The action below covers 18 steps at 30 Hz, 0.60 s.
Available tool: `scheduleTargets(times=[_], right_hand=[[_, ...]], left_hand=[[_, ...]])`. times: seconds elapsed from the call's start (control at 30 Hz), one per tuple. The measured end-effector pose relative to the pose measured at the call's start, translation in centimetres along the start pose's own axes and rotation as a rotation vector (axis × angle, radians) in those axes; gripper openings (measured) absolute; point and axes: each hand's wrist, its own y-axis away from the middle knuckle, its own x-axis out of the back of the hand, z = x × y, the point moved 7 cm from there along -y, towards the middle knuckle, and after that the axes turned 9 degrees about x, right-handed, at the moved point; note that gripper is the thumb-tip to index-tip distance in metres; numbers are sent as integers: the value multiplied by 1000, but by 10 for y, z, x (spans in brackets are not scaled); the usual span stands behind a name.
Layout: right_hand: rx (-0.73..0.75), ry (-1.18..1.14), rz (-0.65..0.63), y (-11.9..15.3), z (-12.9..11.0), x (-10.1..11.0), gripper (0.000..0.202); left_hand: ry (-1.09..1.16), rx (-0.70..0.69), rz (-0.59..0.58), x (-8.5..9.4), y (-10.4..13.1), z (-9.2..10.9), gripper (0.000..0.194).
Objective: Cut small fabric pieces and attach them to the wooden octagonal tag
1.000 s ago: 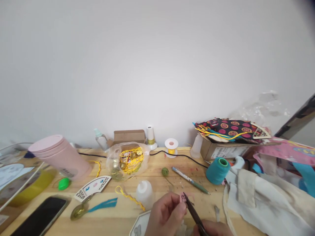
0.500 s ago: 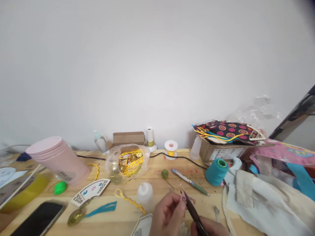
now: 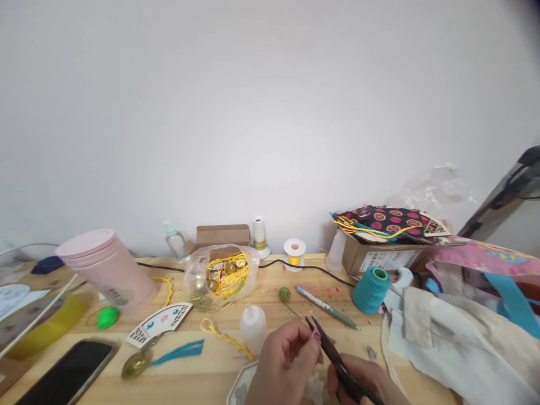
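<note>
Two hands work a small pink piece with dark scissors at the near edge of a cluttered wooden table.

The left hand (image 3: 287, 360) is pinched shut, thumb and fingertips gripping the small pink piece (image 3: 315, 336) just above the table (image 3: 270, 304). The right hand (image 3: 367, 382), partly cut off by the picture's lower edge, is closed around the handles of the dark scissors (image 3: 333, 357), whose blades stand slightly parted with their tips right at the pink piece. Just left of the left hand stands a small white squeeze bottle (image 3: 253, 329), with a yellow cord (image 3: 223, 336) lying beside it. Behind the hands lie a pen (image 3: 327, 307) and a little green ball (image 3: 284, 293). Farther right sits a teal thread spool (image 3: 372, 289), next to pale cloth (image 3: 447, 343). At far left are a pink tumbler (image 3: 107, 270) and a phone (image 3: 67, 374).
</note>
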Motion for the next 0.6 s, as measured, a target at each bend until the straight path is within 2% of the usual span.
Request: scheduleTargets(times=[0.17, 0.37, 0.47, 0.6], right_hand=[[64, -16, -5, 0, 2, 2, 67], [63, 85, 65, -2, 18, 7, 66], [76, 155, 49, -1, 12, 8, 65], [89, 241, 35, 1, -7, 7, 65]], left_hand=[[-14, 17, -1, -1, -3, -7, 25], [42, 9, -30, -2, -6, -11, 24], [63, 2, -36, -2, -6, -10, 23], [65, 5, -43, -1, -5, -8, 22]])
